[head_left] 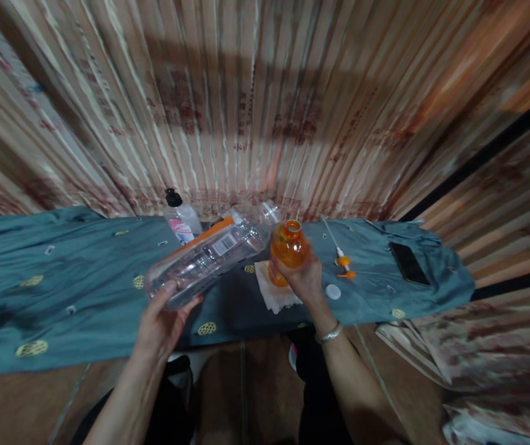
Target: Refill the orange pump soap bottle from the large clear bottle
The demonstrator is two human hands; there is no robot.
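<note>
Your left hand [160, 321] grips clear bottle [207, 256] by its base, neck tilted toward orange bottle's [287, 250] open mouth, gripped upright in right hand [304, 278].

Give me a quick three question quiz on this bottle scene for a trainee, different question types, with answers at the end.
1. True or false: the orange bottle in the right hand has its cap on.
2. Which hand holds the large clear bottle? A) left hand B) right hand C) neither
3. Fill in: the black phone lies on the ____ cloth.

Key
1. False; its mouth is open, and a white cap lies on the cloth nearby.
2. A; the bottle is tilted, neck toward the orange bottle.
3. Teal.
</note>
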